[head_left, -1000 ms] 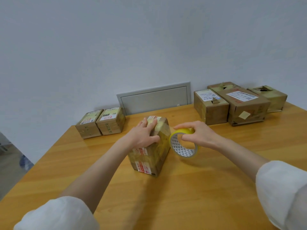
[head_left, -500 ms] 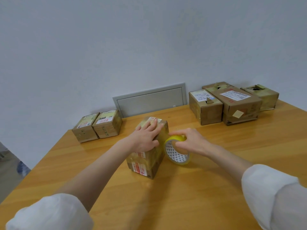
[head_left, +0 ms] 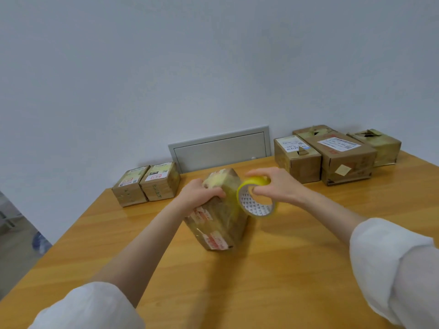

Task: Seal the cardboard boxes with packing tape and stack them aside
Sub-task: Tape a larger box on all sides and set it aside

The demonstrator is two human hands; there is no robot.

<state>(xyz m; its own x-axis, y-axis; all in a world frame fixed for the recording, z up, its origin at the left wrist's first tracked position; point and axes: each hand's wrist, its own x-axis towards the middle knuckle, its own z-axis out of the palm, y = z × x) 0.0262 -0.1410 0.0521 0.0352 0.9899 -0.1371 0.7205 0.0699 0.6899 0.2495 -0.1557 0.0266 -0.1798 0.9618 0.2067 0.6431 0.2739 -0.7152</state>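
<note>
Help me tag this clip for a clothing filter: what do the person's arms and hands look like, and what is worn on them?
The left sleeve and right sleeve are loose, plain white fabric, pushed up near the elbows, leaving the forearms bare. The left hand and right hand are bare: no gloves, and no rings, watch or bracelet that I can see.

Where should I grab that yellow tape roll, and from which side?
Grip the yellow tape roll by its upper rim, from above and the right, as the right hand does. It is upright with its open core facing you, so a thumb hooks inside while fingers wrap the band; the box crowds its left side.
</note>
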